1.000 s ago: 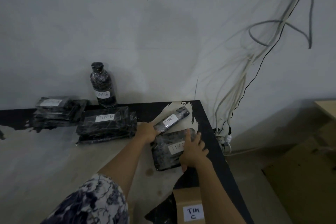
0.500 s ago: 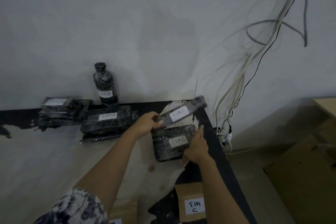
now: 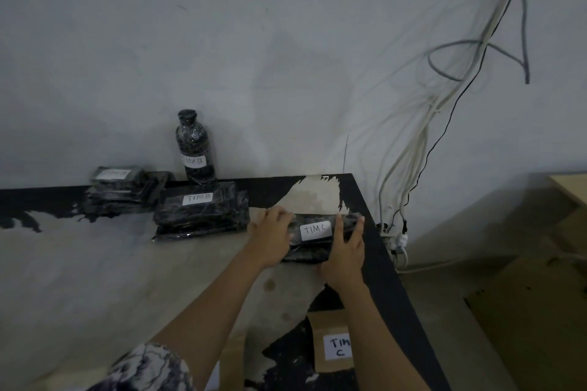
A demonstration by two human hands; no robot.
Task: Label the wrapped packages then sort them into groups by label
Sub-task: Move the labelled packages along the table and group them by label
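Note:
A slim black wrapped package (image 3: 320, 220) with a white "TIM C" label (image 3: 316, 230) lies across a flat black wrapped package (image 3: 303, 255) near the table's right edge. My left hand (image 3: 272, 236) grips the slim package's left end, fingers curled over it. My right hand (image 3: 347, 252) rests on the right part of both packages with straight fingers. The lower package's own label is hidden. A stack of flat packages labelled "TIM B" (image 3: 201, 213) sits to the left, with a wrapped bottle labelled "TIM B" (image 3: 195, 149) upright behind it.
Another stack of wrapped packages (image 3: 122, 189) lies at the back left by the wall. A cardboard box labelled "TIM C" (image 3: 330, 347) sits at the table's near right. The black table edge (image 3: 381, 263) drops off to the right. Cables (image 3: 409, 174) hang down the wall.
My left hand has brought the slim "TIM C" package down from the air onto the flat "TIM C" package. My right hand has shifted from the flat package's edge onto the top.

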